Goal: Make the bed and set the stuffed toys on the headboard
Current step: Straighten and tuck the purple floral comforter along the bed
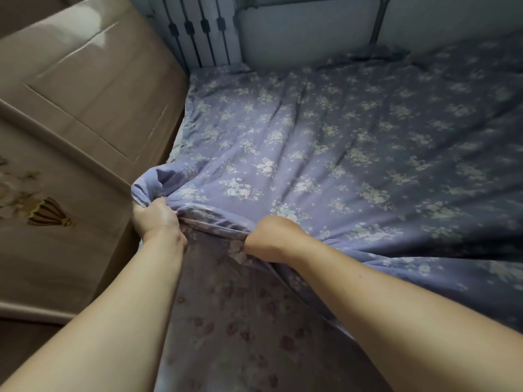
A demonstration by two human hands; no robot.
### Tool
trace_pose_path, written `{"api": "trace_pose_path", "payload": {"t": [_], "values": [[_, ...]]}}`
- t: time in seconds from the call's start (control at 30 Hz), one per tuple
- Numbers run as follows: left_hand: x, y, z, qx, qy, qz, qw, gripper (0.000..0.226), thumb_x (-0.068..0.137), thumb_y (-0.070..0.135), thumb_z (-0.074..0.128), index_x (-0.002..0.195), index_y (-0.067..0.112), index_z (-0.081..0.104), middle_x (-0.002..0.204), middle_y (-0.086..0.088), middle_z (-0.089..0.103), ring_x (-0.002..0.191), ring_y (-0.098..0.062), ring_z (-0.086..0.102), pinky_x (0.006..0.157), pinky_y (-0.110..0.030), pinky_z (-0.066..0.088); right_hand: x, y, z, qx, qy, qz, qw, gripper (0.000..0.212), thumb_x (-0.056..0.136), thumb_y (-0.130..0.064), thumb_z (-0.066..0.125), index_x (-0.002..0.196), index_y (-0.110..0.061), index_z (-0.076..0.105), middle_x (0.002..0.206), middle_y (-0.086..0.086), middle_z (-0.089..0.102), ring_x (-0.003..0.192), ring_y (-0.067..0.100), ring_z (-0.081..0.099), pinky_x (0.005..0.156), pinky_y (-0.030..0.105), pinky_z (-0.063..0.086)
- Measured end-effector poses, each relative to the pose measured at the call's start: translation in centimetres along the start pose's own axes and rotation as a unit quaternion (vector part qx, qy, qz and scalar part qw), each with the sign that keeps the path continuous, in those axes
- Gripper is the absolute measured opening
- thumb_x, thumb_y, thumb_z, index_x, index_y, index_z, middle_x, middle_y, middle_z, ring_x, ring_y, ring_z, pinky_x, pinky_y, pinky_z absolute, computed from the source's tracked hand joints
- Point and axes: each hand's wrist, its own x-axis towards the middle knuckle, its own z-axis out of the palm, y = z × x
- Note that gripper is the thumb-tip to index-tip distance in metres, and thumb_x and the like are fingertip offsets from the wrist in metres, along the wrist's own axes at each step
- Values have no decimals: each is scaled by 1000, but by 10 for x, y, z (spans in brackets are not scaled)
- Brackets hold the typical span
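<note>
A: Checking for writing first: none readable. No brand or label on any surface. Only marking is a gold balloon-shaped motif [49, 213] on the glossy beige wardrobe panel [85, 89], left of the left hand.

B: Hands?

A: Left hand [154, 219] closed in a fist on a bunched corner of the lilac quilt cover with white flower sprigs [325, 142]. Plain lilac underside of that corner pokes up just above the knuckles. Right hand [271, 240] also closed, fingers curled under and gripping the same near edge. The edge runs taut between the two fists.

B: Quilt position relative to the hands?

A: Spreads away from both hands, forward and to the right, covering the bed up to the far wall. Creases fan out from the two grip points. Surface wrinkled, not flat.

B: Below the hands?

A: Greyish sheet with dark pink flowers [240, 321], between the forearms, exposed where the quilt edge is lifted.

B: Beyond?

A: White radiator with dark vertical bars [198, 29] far ahead of the left hand; grey metal pipe [379, 21] far ahead of the right. Picture blurred towards the edges.
</note>
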Motion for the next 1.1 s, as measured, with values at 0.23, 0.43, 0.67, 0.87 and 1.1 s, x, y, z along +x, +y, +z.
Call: {"api": "trace_pose_path", "payload": {"t": [0.23, 0.43, 0.67, 0.87, 1.1], "values": [[23, 10, -25, 21, 16, 129, 991, 49, 75, 6, 48, 123, 2, 55, 122, -20, 61, 109, -29, 61, 100, -44, 47, 2, -18, 10, -2, -8, -37, 999, 28, 84, -18, 52, 58, -13, 42, 62, 4, 41, 56, 19, 38, 50, 27, 30], [17, -23, -56, 54, 28, -104, 993, 28, 90, -1, 45, 114, 9, 58, 113, -13, 61, 91, -21, 57, 86, -37, 50, 11, -3, 52, -116, -79, -32, 990, 24, 90, -26, 48, 101, -7, 57, 102, 14, 59, 99, 35, 55, 87, 35, 45], [21, -14, -73, 38, -5, -152, 988, 67, 86, -14, 27, 136, 26, 46, 117, -10, 57, 88, -25, 57, 82, -37, 48, 16, -17, 82, -178, -116, -114, 970, 35, 93, -16, 47, 125, -6, 52, 130, 16, 53, 117, 34, 52, 91, 38, 44], [30, 16, -80, 18, -72, -120, 990, 62, 86, -8, 28, 133, 26, 49, 117, -12, 54, 87, -26, 60, 72, -35, 49, 11, -43, 81, -28, -116, -173, 978, 22, 84, -7, 48, 105, -10, 53, 106, 13, 59, 97, 32, 55, 73, 32, 44], [25, 14, -64, 124, -176, -206, 955, 36, 88, 39, 58, 79, 8, 74, 74, -11, 72, 61, -22, 69, 52, -27, 54, 4, -42, 78, 162, -178, -157, 958, 30, 81, -19, 59, 110, -23, 59, 102, 7, 70, 90, 26, 67, 82, 36, 55]]}}
